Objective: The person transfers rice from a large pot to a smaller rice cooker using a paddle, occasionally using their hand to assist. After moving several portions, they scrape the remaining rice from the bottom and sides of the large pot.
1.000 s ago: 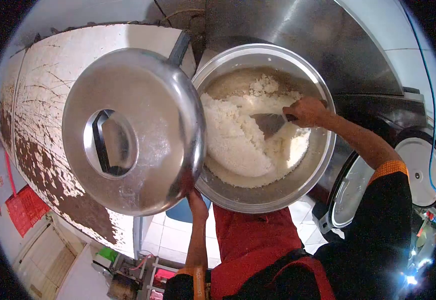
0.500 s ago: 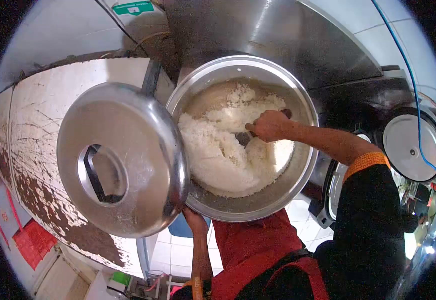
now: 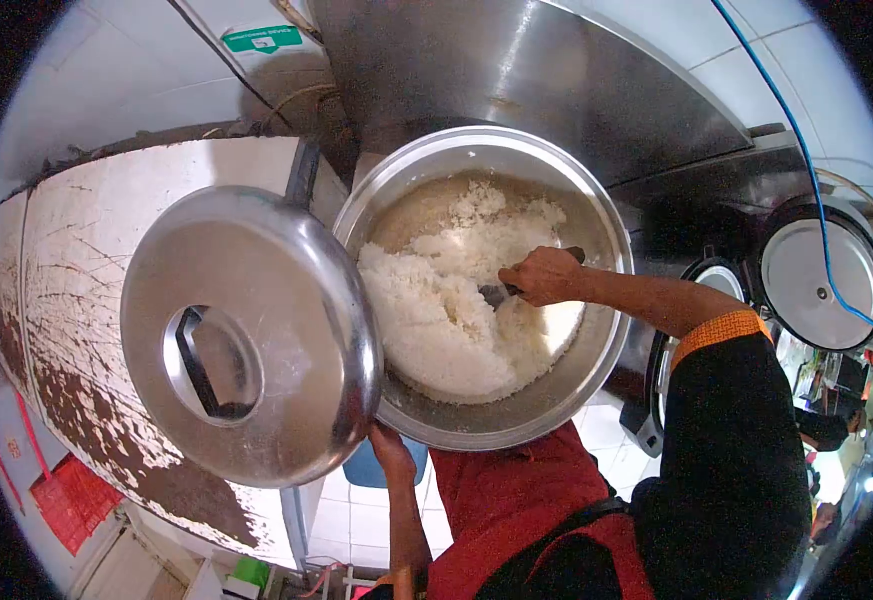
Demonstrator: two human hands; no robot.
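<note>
A big metal pot (image 3: pixel 606 345) holds white rice (image 3: pixel 436 320), heaped toward its left and near side. Inside it, my right hand (image 3: pixel 544 276) is closed round the dark handle of a rice scoop (image 3: pixel 494 294), whose blade is partly buried in the rice. The round metal pot lid (image 3: pixel 286 400), with a dark recessed handle, is tilted against the pot's left side. At the lid's lower right edge is my left hand (image 3: pixel 390 450), gripping the edge; its fingertips are hidden behind the lid.
A worn white cabinet top (image 3: pixel 86 270) with peeling paint lies left. A steel panel (image 3: pixel 516 70) rises behind the pot. Rice cookers with pale lids (image 3: pixel 818 270) stand right, crossed by a blue cable (image 3: pixel 806 150). A red bag (image 3: pixel 74 503) hangs far left. Another person's arm (image 3: pixel 826 428) shows far right.
My right hand and the scoop have shifted slightly down in view, with the scoop's blade nearer the heaped rice. The view has tilted a little; my left hand stays at the lid's edge.
</note>
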